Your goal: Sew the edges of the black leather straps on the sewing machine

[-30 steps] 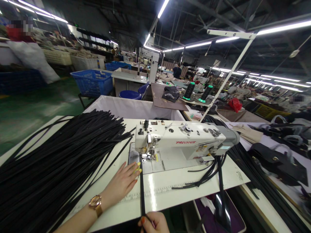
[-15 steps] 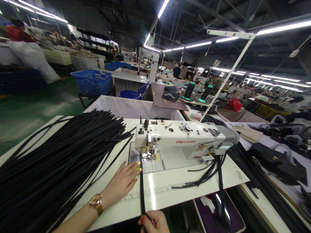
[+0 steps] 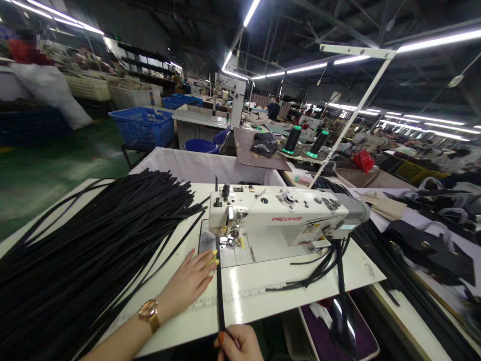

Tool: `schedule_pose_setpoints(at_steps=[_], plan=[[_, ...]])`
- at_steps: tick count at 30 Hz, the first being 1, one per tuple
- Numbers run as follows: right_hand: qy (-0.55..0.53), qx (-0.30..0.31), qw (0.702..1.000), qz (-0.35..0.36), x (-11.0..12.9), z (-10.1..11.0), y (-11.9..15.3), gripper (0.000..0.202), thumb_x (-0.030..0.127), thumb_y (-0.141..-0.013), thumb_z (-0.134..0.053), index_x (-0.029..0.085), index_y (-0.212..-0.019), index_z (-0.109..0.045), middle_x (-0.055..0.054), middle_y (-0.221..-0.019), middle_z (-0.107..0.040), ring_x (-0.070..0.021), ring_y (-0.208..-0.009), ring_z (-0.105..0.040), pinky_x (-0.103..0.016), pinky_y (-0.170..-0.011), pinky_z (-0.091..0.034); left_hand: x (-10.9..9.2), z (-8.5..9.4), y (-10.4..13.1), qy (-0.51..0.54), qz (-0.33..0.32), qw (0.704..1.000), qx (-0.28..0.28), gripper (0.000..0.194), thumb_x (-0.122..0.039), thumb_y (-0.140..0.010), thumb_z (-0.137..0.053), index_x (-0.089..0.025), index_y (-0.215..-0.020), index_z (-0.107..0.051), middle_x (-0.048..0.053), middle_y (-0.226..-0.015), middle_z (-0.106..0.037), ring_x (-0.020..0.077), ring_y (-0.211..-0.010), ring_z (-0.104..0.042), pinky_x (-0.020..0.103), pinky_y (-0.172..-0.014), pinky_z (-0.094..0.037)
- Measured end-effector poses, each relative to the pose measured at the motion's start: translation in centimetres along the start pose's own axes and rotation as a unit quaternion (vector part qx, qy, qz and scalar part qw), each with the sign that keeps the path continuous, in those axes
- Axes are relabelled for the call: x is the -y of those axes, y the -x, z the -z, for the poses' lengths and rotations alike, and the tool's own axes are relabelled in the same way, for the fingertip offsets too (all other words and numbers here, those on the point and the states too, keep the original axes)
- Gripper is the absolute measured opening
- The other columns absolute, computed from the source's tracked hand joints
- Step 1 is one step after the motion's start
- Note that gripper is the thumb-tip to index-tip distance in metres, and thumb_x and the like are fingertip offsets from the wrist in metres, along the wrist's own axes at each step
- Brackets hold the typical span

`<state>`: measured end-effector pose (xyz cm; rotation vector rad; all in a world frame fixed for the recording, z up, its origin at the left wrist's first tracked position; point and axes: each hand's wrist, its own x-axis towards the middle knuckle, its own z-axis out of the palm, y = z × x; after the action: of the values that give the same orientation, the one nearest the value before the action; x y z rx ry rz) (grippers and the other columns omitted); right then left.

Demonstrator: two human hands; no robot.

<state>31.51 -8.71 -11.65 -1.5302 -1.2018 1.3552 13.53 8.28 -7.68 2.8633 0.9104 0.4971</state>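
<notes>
The left hand [image 3: 194, 276] lies flat, fingertips at the black strap [image 3: 220, 291] running from the sewing machine's [image 3: 278, 215] needle area toward the bench's [image 3: 259, 301] near edge, where the right hand [image 3: 238, 343] pinches it. A pile of black strips [image 3: 93, 240] covers the bench's left side.

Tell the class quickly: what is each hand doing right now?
Left hand: open, fingertips against the black strip near the sewing machine.
Right hand: closed, pinching the strip at the table's front edge.
</notes>
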Motion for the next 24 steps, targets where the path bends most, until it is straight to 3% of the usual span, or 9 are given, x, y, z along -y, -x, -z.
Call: schedule_pose_setpoints(at_steps=[24], plan=[[-0.01, 0.01, 1.0, -0.001, -0.57, 0.19, -0.1, 0.063, 0.071, -0.083, -0.051, 0.013, -0.076, -0.075, -0.004, -0.049, -0.063, -0.01, -0.043, -0.052, -0.018, -0.044, -0.033, -0.23, 0.33, -0.16, -0.013, 0.008, 1.0, 0.024, 0.038, -0.034, -0.101, -0.037, -0.028, -0.136, -0.049, 0.002, -0.146, -0.046, 0.0247, -0.138, -0.036, 0.059, -0.113, -0.03]])
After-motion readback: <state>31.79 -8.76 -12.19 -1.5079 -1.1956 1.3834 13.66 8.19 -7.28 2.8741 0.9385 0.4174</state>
